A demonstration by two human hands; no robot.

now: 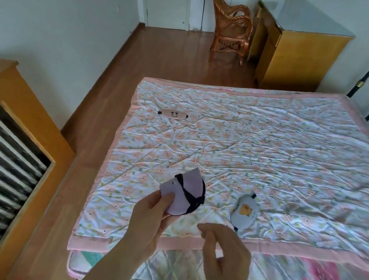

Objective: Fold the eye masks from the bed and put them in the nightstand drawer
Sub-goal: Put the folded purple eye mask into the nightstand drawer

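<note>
My left hand (pixel 150 216) holds the folded lilac eye mask (pixel 182 194) above the near left part of the bed, thumb and fingers closed on its lower edge. My right hand (pixel 221 250) is beside it, fingers loosely curled and holding nothing. The flowered quilt (pixel 273 154) covers the bed. At the left stands the wooden nightstand (pixel 13 112). A grey eye mask (pixel 244 211) lies near on the quilt; a pink eye mask (pixel 173 114) lies far at the left.
</note>
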